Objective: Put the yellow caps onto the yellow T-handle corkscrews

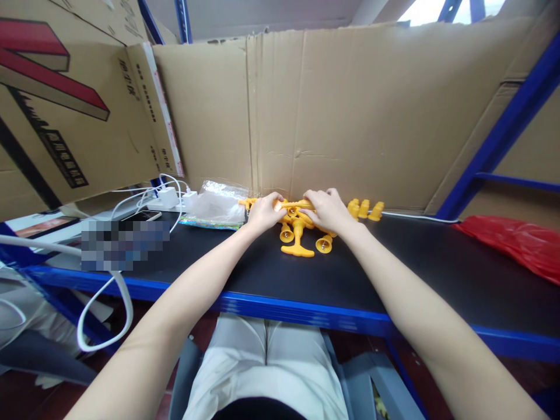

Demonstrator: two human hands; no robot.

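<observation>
Both hands grip one long yellow plastic piece [297,205] held level above the black tabletop. My left hand [266,211] is closed round its left end, and my right hand [324,209] is closed on its right part. Just below and behind the hands lies a cluster of yellow plastic parts, partly hidden by them. A yellow T-shaped part [298,251] points toward me. Beside it sit a yellow bell-shaped cup [286,234] on the left and another yellow cup [324,244] on the right, their hollow ends facing me.
Several small yellow pieces [364,209] stand right of my right hand. A clear plastic bag [214,204] lies to the left, near white chargers and cables [167,197]. A red plastic bag [510,242] rests at the right. Cardboard [350,116] walls the back; a blue rail [301,309] edges the front.
</observation>
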